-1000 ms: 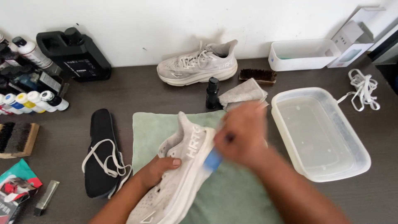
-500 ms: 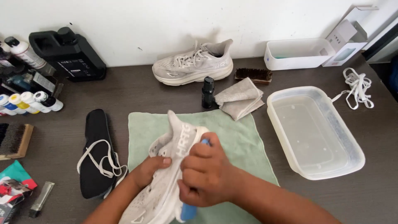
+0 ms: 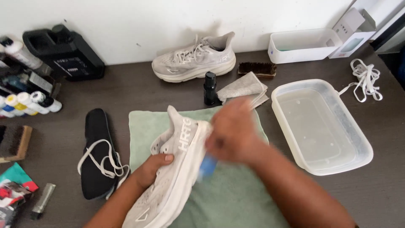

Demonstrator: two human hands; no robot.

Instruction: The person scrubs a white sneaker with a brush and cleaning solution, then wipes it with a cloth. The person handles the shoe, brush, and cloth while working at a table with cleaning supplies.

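Shoe [image 3: 175, 169], white, unlaced, scuffed grey, is lying tilted on its side over the green towel [image 3: 236, 194] on the desk [image 3: 139, 93]. Left hand [image 3: 152, 169] is gripping its upper, fingers closed around it. Right hand [image 3: 232, 131], blurred, is closing its fingers on a blue brush [image 3: 207, 165] against the sole. Count: two shoes including the second shoe [image 3: 194, 59] by the wall, one insole [image 3: 95, 152], two loose laces, one water tub [image 3: 320, 124].

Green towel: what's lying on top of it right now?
On the green towel lies the white shoe, gripped by the left hand. The blurred right hand holds a blue tool against its sole. The towel beneath the shoe is hidden.
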